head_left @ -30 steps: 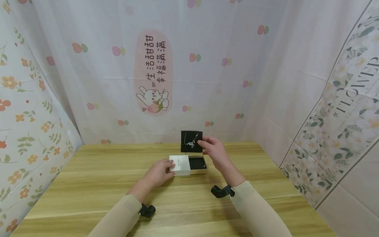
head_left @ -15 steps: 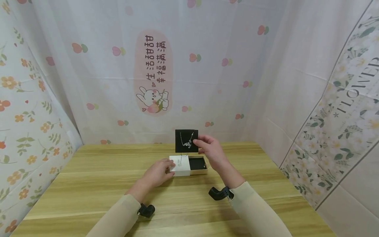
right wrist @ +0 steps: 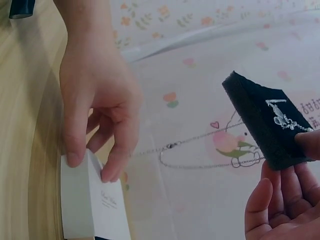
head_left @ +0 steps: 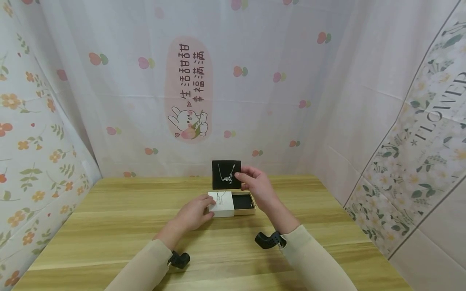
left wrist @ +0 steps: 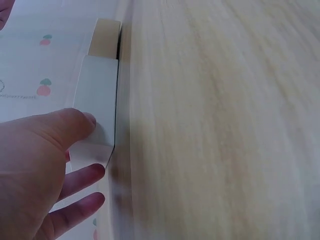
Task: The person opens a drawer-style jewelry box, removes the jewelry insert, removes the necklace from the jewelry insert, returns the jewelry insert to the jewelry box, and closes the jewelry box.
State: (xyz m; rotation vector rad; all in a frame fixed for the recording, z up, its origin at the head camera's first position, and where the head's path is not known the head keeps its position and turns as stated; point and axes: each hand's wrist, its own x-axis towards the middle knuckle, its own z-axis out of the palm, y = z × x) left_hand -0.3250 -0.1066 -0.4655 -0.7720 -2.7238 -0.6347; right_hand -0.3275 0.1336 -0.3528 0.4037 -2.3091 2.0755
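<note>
Right hand (head_left: pixel 256 184) — one black pad (head_left: pixel 225 170)

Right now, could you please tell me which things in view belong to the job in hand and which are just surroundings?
Apparently in use: left hand, gripping the white box sleeve; right hand, holding the black pad; silver necklace; box drawer.
Just around: wooden table; rabbit-print curtain; wrist cameras.
</note>
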